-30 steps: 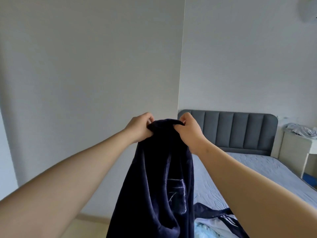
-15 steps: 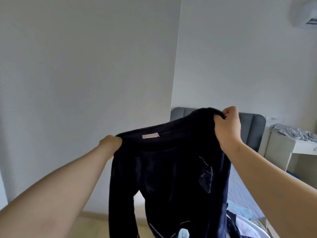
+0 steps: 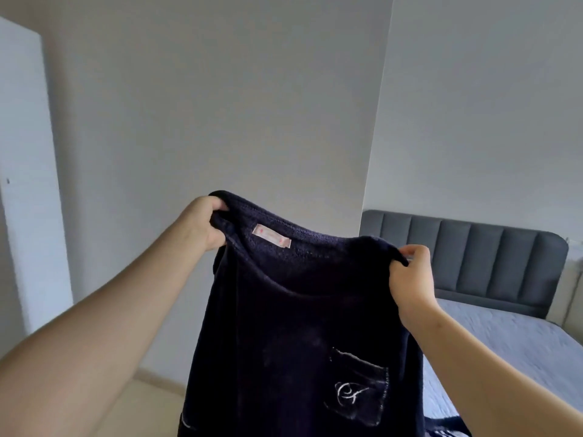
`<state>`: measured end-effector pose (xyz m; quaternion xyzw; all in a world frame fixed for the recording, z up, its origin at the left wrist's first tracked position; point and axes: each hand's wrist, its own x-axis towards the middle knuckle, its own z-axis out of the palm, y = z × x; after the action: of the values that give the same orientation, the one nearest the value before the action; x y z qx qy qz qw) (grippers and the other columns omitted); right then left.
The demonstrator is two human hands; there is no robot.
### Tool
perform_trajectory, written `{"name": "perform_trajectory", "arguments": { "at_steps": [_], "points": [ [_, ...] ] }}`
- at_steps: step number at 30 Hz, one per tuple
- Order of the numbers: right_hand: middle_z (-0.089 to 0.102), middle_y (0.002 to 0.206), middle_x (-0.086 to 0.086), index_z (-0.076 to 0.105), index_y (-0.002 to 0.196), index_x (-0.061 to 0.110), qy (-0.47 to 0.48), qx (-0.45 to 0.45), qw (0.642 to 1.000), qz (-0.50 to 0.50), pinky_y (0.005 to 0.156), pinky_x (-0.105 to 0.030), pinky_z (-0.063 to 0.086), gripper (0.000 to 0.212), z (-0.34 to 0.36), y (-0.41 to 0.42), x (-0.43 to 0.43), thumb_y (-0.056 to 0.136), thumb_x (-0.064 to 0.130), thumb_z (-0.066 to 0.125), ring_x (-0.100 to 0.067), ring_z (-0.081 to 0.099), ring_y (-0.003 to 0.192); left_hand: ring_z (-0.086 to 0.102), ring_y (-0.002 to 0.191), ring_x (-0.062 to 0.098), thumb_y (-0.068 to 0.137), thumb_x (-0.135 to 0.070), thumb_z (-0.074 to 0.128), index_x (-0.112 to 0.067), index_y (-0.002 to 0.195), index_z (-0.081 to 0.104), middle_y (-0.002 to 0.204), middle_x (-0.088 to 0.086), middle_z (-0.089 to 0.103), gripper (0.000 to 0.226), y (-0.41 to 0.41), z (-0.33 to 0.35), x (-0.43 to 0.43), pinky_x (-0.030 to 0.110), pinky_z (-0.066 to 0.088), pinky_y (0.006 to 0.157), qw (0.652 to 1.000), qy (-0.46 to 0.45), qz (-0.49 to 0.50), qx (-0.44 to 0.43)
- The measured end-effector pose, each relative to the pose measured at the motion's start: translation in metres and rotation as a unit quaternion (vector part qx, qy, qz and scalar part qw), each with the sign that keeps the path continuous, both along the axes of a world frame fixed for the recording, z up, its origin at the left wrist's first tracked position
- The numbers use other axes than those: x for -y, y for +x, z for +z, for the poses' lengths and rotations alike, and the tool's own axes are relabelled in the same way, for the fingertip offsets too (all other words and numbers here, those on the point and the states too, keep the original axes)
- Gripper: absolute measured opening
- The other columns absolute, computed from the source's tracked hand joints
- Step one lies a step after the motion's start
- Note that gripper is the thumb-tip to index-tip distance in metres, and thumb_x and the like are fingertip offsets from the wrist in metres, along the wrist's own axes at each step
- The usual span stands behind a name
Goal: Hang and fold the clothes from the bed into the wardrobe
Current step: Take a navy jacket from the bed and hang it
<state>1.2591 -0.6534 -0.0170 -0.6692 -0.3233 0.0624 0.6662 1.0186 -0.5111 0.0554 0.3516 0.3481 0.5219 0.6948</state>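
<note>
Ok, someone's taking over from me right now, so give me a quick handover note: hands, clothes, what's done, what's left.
Left hand grips one shoulder of the navy top, held up before the wall.
Right hand grips the other shoulder.
The top hangs spread between them, neck label and chest pocket toward the camera; the bed lies to the right.
Done: this top is lifted and opened out.
Left: hang or fold it and put it away; no hanger or wardrobe interior is in view.

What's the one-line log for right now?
step: top held up | left hand: grips one shoulder | right hand: grips other shoulder | top: spread, hanging, label showing | bed: behind, right
</note>
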Motion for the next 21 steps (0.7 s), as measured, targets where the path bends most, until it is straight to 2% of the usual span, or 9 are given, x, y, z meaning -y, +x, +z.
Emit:
{"name": "perform_trajectory", "arguments": {
  "at_steps": [4,7,9,11,13,15,18,19,21],
  "points": [
    [0.051,0.082,0.001,0.041,0.103,0.025,0.010,-0.011,0.999,0.049,0.052,-0.028,0.042,0.023,0.008,-0.041,-0.048,0.091,0.007,0.036,-0.015,0.050,0.067,0.052,0.087,0.026,0.079,0.010,0.043,-0.001,0.087,0.050,0.101,0.010,0.048,0.015,-0.067,0.004,-0.030,0.037,0.048,0.084,0.991,0.002,0.114,-0.072],
    [0.051,0.079,-0.001,0.041,0.105,0.026,0.008,-0.008,0.994,0.108,0.057,-0.032,0.046,0.025,0.012,-0.087,-0.093,0.091,0.006,0.036,-0.018,0.051,0.065,0.051,0.096,0.031,0.077,0.012,0.046,-0.007,0.103,0.054,0.107,0.013,0.047,0.033,-0.129,0.006,-0.053,0.041,0.048,0.081,0.974,0.006,0.200,-0.108],
    [0.052,0.079,-0.002,0.042,0.104,0.025,0.015,-0.014,0.991,0.132,0.059,-0.034,0.046,0.025,0.013,-0.119,-0.120,0.090,0.006,0.036,-0.020,0.051,0.065,0.055,0.088,0.028,0.081,0.009,0.047,-0.008,0.107,0.054,0.099,0.012,0.052,0.032,-0.165,0.008,-0.062,0.041,0.048,0.078,0.967,0.014,0.219,-0.133],
    [0.051,0.080,-0.002,0.043,0.102,0.024,0.021,-0.027,0.985,0.167,0.057,-0.032,0.045,0.025,0.013,-0.164,-0.156,0.089,0.005,0.036,-0.020,0.052,0.067,0.052,0.068,0.022,0.087,0.002,0.047,-0.010,0.095,0.051,0.080,0.007,0.053,0.015,-0.210,0.007,-0.076,0.035,0.044,0.071,0.952,0.012,0.244,-0.186],
    [0.051,0.082,-0.002,0.043,0.101,0.024,0.026,-0.036,0.979,0.198,0.057,-0.031,0.044,0.025,0.012,-0.209,-0.190,0.088,0.004,0.036,-0.021,0.052,0.068,0.049,0.063,0.021,0.091,-0.006,0.047,-0.009,0.086,0.050,0.073,0.006,0.051,0.007,-0.257,0.003,-0.093,0.030,0.041,0.062,0.931,0.004,0.273,-0.244],
    [0.051,0.084,-0.003,0.044,0.100,0.023,0.025,-0.041,0.973,0.227,0.059,-0.033,0.045,0.025,0.012,-0.257,-0.223,0.087,0.004,0.036,-0.023,0.053,0.070,0.055,0.077,0.027,0.091,-0.009,0.046,-0.005,0.099,0.053,0.085,0.012,0.057,0.012,-0.311,-0.004,-0.112,0.031,0.043,0.068,0.901,0.014,0.301,-0.311],
    [0.052,0.084,-0.004,0.045,0.100,0.022,0.024,-0.046,0.963,0.265,0.058,-0.033,0.044,0.024,0.012,-0.332,-0.269,0.087,0.004,0.037,-0.024,0.053,0.068,0.056,0.100,0.035,0.089,-0.018,0.047,-0.001,0.124,0.045,0.114,0.020,0.056,0.040,-0.393,-0.016,-0.133,0.034,0.045,0.072,0.833,0.043,0.365,-0.413],
    [0.052,0.083,-0.004,0.045,0.100,0.021,0.025,-0.048,0.961,0.272,0.055,-0.031,0.042,0.023,0.011,-0.355,-0.283,0.087,0.004,0.037,-0.023,0.052,0.066,0.056,0.095,0.032,0.088,-0.024,0.046,-0.003,0.126,0.044,0.112,0.017,0.055,0.043,-0.418,-0.020,-0.136,0.031,0.043,0.067,0.816,0.047,0.374,-0.439],
    [0.051,0.080,-0.003,0.045,0.099,0.019,0.017,-0.052,0.957,0.283,0.051,-0.028,0.038,0.020,0.008,-0.397,-0.306,0.087,0.005,0.037,-0.020,0.050,0.062,0.052,0.075,0.024,0.089,-0.031,0.044,-0.009,0.123,0.045,0.095,0.009,0.053,0.040,-0.454,-0.023,-0.138,0.027,0.043,0.057,0.838,0.029,0.357,-0.412]
  ]
}}
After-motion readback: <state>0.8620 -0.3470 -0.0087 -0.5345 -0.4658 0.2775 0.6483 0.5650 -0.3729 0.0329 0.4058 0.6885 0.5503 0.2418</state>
